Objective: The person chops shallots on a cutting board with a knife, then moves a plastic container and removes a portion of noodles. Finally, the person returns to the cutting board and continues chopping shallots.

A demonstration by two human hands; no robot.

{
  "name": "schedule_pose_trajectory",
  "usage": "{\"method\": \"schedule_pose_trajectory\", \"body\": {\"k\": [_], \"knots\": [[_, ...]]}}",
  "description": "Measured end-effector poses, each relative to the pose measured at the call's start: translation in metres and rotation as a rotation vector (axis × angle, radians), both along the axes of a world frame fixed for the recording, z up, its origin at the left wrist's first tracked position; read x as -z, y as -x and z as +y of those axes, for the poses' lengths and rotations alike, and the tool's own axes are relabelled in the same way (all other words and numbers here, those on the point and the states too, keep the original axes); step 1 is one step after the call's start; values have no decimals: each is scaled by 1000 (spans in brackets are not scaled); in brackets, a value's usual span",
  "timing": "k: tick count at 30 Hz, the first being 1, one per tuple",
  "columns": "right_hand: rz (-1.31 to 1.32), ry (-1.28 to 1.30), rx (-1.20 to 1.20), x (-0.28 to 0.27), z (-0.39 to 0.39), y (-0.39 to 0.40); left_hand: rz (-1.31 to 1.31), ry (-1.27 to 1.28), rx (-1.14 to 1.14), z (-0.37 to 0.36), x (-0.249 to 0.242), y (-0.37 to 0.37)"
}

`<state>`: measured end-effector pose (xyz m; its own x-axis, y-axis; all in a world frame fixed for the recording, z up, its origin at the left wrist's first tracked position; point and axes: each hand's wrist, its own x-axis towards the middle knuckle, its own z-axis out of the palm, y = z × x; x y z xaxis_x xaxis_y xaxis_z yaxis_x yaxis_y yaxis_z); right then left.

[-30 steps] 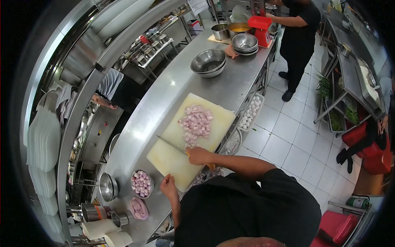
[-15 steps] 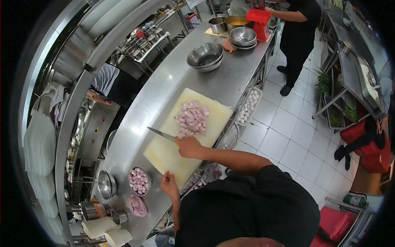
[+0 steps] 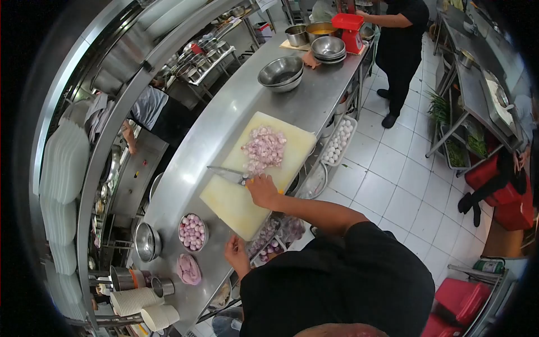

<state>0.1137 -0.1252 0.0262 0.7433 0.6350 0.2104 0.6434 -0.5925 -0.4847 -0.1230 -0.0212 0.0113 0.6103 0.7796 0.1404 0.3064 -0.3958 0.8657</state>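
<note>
My right hand (image 3: 263, 191) is closed at the handle of a knife (image 3: 225, 171), low over the cutting board (image 3: 236, 205). The blade points left across the pale board. Just beyond it lies a heap of cut, peeled shallots (image 3: 265, 147). My left hand (image 3: 236, 254) is beside the board's near corner, at the counter's front edge. Its fingers are loosely bent and slightly apart, with nothing visible in them. A steel bowl of whole peeled shallots (image 3: 192, 232) stands left of the board. Near that bowl lies a crumpled pink cloth-like bundle (image 3: 188, 269).
Steel bowls (image 3: 281, 74), stacked bowls (image 3: 328, 49) and a red scale (image 3: 349, 31) stand farther along the counter. Near left are another bowl (image 3: 147, 242) and stacked pale containers (image 3: 136, 301). Eggs (image 3: 338, 143) sit in a tray below the counter. Co-workers stand beyond.
My right hand has shifted slightly right and up, and more of the knife's handle end shows. My left hand has moved slightly down, away from the board. The view has shifted a little.
</note>
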Motion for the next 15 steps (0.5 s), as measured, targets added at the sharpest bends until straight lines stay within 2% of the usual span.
{"method": "schedule_pose_trajectory", "body": {"k": [4, 6, 10, 13, 15], "knots": [[-90, -101, 3, -17, -4, 28, -18, -83, 2, -6, 5, 60], [-31, -78, -17, -32, -4, 47, -17, 66, -57, -2, 28, 98], [16, -136, -38, -33, -15, 103, -33, 257, -119, -13, 41, 160], [63, -88, -107, -30, -33, 146, -13, 66, -121, -6, 83, 208], [135, -45, -162, -31, -45, 171, 0, 145, -131, -15, 87, 230]]}}
